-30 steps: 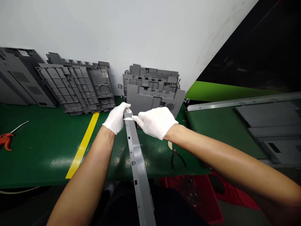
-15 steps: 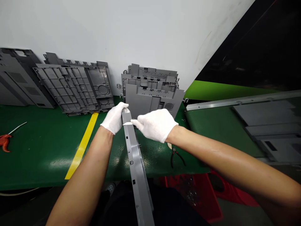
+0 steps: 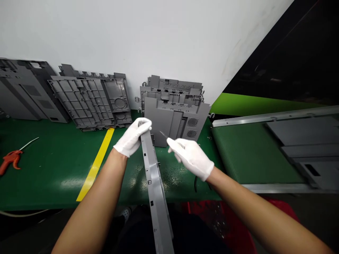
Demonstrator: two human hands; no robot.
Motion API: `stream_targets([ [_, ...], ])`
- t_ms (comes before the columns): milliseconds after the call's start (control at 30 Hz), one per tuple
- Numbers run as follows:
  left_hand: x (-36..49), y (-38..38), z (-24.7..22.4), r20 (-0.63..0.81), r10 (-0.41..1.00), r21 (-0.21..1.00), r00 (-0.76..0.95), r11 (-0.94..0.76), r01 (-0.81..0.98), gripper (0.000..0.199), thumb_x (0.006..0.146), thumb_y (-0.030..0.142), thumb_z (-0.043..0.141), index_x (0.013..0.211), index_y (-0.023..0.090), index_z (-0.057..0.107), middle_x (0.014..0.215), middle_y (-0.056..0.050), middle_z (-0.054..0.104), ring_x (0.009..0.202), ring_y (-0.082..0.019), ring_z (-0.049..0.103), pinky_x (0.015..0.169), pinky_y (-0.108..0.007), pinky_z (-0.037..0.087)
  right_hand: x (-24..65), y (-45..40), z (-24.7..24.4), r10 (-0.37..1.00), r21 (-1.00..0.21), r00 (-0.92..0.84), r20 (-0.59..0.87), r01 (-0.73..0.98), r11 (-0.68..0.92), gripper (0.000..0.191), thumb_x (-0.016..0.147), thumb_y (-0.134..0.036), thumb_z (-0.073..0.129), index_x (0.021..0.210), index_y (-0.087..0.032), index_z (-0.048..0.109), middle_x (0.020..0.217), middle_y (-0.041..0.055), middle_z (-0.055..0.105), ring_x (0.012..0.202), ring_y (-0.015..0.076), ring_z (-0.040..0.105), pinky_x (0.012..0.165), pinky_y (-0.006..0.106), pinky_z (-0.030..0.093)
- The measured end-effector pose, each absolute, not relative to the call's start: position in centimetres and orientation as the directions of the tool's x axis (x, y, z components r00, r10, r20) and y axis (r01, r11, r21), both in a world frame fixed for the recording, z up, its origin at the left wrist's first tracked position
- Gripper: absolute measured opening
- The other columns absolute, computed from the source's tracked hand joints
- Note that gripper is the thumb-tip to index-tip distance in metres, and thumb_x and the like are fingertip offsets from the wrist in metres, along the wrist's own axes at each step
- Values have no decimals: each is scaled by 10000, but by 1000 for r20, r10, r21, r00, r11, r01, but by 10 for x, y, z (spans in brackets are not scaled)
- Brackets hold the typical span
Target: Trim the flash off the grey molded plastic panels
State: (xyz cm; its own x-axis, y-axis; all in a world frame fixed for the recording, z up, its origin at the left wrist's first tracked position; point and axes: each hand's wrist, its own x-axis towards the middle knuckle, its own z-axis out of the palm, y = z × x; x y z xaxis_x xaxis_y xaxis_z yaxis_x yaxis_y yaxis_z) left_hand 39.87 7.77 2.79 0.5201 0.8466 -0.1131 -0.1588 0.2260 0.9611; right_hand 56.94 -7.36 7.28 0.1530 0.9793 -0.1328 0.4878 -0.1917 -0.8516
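A person wearing white cotton gloves stands at a green-topped workbench (image 3: pixel 50 183). Their left hand (image 3: pixel 131 137) is closed around the far end of a long grey metal rail (image 3: pixel 152 176), which runs toward the person and past the near edge of the bench. Their right hand (image 3: pixel 190 157), just right of the rail and not touching it, pinches a thin pointed strip (image 3: pixel 163 134) between its fingertips. Straight ahead, grey plastic panels (image 3: pixel 172 120) lean against a white wall (image 3: pixel 132 35). More panels (image 3: pixel 90 100) lean to the left. A yellow tape line (image 3: pixel 95 164) crosses the bench, an orange-handled air blow gun (image 3: pixel 10 158) lies far left, and a red crate (image 3: pixel 219 218) sits below.
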Motion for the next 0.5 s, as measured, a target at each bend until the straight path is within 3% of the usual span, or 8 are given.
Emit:
stream_targets([
  [67,398,70,29,-110,849,973,516,199,-119,600,705,346,827,1254,309,588,1350,-46,561,1188,-203,570,990,-313,467,566,-92,66,965,-899,157,-209,357,-253,538,939,-668,436,779,-195,636,576,-48,499,557,124,451,590,270,374],
  [133,399,67,29,-156,869,975,470,213,-71,710,715,360,817,1356,331,514,1474,-69,468,1337,-249,473,1101,-376,408,563,-109,58,944,-923,163,-288,217,-319,507,927,-660,470,795,-198,633,537,-61,455,514,118,409,544,263,353],
  [300,407,64,35,-100,961,990,256,71,120,822,733,480,782,1451,314,418,1587,-117,335,1456,-327,319,1193,-483,300,561,-138,34,917,-933,220,-333,65,-355,522,916,-681,466,796,-200,629,491,-68,437,442,103,355,507,267,339],
  [400,407,42,44,-60,956,972,286,-10,236,969,706,458,810,1525,366,299,1647,-81,222,1501,-376,209,1220,-557,219,564,-146,23,906,-933,250,-342,19,-358,528,914,-684,467,799,-196,633,488,-70,451,409,90,336,510,273,354],
  [500,402,3,51,-73,915,981,397,-7,195,1038,726,417,795,1559,405,176,1618,-75,300,1450,-378,339,1185,-565,309,569,-153,15,897,-931,266,-354,-8,-365,528,922,-673,465,796,-189,636,483,-72,453,391,75,323,518,276,369],
])
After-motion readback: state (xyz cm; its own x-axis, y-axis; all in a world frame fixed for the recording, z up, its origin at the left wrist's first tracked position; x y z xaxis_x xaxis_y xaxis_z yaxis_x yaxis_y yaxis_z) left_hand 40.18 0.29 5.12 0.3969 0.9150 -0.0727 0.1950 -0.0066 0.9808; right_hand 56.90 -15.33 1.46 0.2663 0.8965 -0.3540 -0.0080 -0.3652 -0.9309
